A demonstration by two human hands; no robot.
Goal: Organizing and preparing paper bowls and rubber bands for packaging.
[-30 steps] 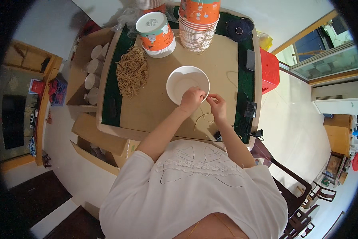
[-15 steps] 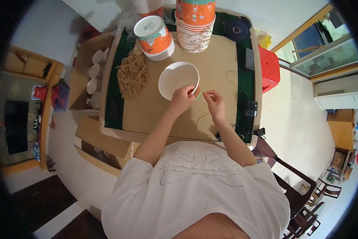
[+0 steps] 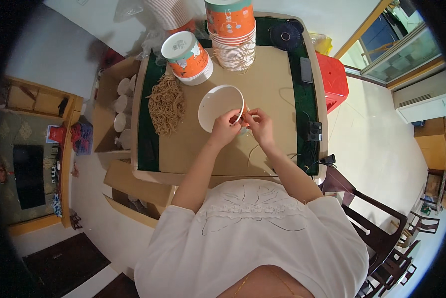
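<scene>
A paper tub (image 3: 218, 104), white inside with a bit of orange outside, lies tipped on the cardboard sheet with its mouth facing me. My left hand (image 3: 225, 130) grips its right rim, thumb inside the wall. Close beside it, my right hand (image 3: 260, 128) meets the tub's outer side with fingers pinched together. Whatever sits between those fingertips is too small to make out. To the left lies a tangled heap of tan cord pieces (image 3: 165, 105). One loose cord strand (image 3: 251, 155) curves on the cardboard below my right hand.
Behind stand a tall stack of orange-patterned tubs (image 3: 231, 30) with cords hanging on it, and a shorter upside-down stack (image 3: 189, 58). A dark round object (image 3: 286, 35), a phone (image 3: 306, 69) and a small black box (image 3: 314, 131) line the right edge. Cartons (image 3: 141, 186) stand left; a red stool (image 3: 331, 82) right.
My right hand has moved left and up to the tub's rim, joining my left hand, which still grips it. The view has shifted slightly.
</scene>
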